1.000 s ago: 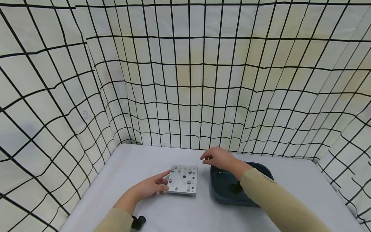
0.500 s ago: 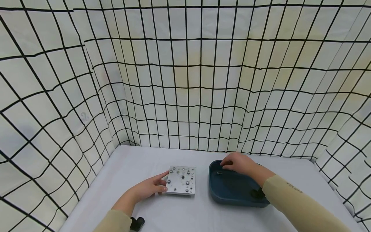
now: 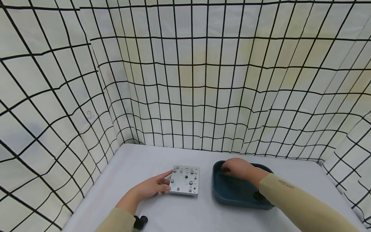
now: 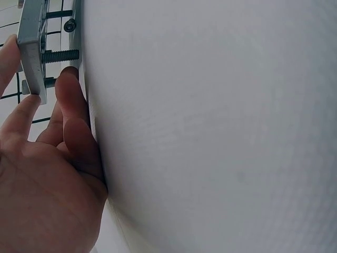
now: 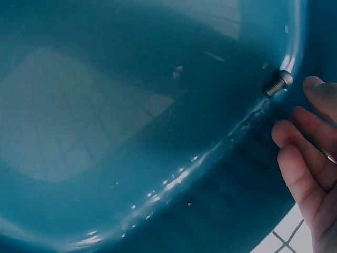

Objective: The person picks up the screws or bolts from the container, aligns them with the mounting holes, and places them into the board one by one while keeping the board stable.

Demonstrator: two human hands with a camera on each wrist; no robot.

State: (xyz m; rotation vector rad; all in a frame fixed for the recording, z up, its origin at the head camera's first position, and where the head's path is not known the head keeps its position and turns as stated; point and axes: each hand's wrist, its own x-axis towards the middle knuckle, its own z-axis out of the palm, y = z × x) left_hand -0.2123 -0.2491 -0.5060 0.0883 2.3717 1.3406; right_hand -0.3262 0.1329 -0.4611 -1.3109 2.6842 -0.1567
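Note:
A square silver metal plate [image 3: 185, 181] with several bolts through it stands on the white table. At its left edge my left hand [image 3: 150, 188] holds it, index finger at the far corner and thumb at the near corner. The left wrist view shows threaded bolt ends [image 4: 62, 56] sticking out under the plate and more fingers curled beneath it. My right hand [image 3: 239, 168] is down inside the dark blue tray [image 3: 243, 203]. In the right wrist view its fingertips [image 5: 288, 132] are close to one small socket-head screw [image 5: 279, 83] lying at the tray's corner, apart from it.
White walls with a black grid [image 3: 191, 96] enclose the table's back and sides. A black wrist device [image 3: 141, 222] shows by the left sleeve. The tray stands right of the plate, with table surface between them.
My right hand has moved right from beyond the tray's left edge, then down into the tray toward the screw. The left hand stays at the plate.

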